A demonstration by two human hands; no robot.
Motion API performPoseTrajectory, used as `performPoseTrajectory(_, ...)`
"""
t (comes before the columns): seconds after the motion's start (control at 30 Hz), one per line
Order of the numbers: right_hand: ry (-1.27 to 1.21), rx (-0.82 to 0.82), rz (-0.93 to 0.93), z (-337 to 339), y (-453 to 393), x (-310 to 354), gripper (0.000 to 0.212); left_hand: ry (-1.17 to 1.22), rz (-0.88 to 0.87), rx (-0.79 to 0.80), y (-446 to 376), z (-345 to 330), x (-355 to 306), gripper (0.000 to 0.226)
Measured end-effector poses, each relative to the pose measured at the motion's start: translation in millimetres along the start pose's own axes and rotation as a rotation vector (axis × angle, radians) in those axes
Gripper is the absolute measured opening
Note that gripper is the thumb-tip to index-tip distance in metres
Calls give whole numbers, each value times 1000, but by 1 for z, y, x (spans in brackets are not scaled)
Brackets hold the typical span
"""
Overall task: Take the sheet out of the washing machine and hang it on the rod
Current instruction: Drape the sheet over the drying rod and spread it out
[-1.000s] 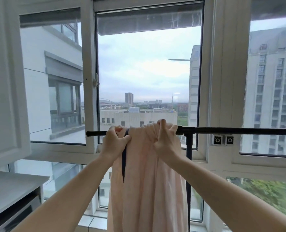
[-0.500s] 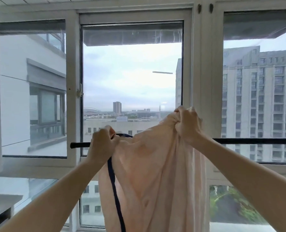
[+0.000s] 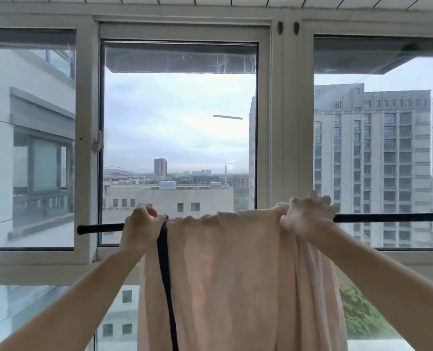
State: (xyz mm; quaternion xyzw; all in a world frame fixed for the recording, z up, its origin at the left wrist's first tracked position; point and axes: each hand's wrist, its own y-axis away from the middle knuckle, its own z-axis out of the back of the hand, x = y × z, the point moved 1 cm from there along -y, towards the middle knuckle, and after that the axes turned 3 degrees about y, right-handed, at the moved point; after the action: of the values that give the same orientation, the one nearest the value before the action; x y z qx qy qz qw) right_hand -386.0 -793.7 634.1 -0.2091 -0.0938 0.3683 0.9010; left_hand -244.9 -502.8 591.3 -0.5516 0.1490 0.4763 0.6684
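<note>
A pale pink sheet (image 3: 230, 274) with a dark navy edge strip hangs over the black rod (image 3: 387, 217), which runs across in front of the window. My left hand (image 3: 140, 230) pinches the sheet's left top corner by the navy strip, at the rod. My right hand (image 3: 307, 215) grips a bunched fold of the sheet's top edge, at rod height to the right. Between my hands the top edge lies spread along the rod in small ripples. The cloth falls out of view at the bottom.
White window frames (image 3: 283, 148) stand right behind the rod, the middle pane showing city buildings. The rod's free end (image 3: 80, 229) sticks out to the left. A slatted ceiling (image 3: 210, 1) is above.
My right hand has pulled the sheet's top edge rightwards along the rod, spreading the bunched cloth wide. My left hand has stayed at the left corner. The view has tilted upwards.
</note>
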Motion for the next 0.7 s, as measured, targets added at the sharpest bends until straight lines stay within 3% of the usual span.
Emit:
performPoseTrajectory(0.1,40,-134,292,9,16,28,39,-28,-32,45,3,3,6,40)
performPoseTrajectory(0.2,-161,-241,620,7,34,64,28,-237,-216,39,5,8,5,28)
performPoseTrajectory(0.3,-205,-238,771,-3,42,101,33,-473,-402,-49,2,16,3,15)
performPoseTrajectory(0.53,-243,-250,802,-16,48,166,40,-324,-290,7,-37,35,22,11)
performPoseTrajectory(0.7,-268,-317,669,-21,48,191,36,-147,-211,131,-83,53,56,18)
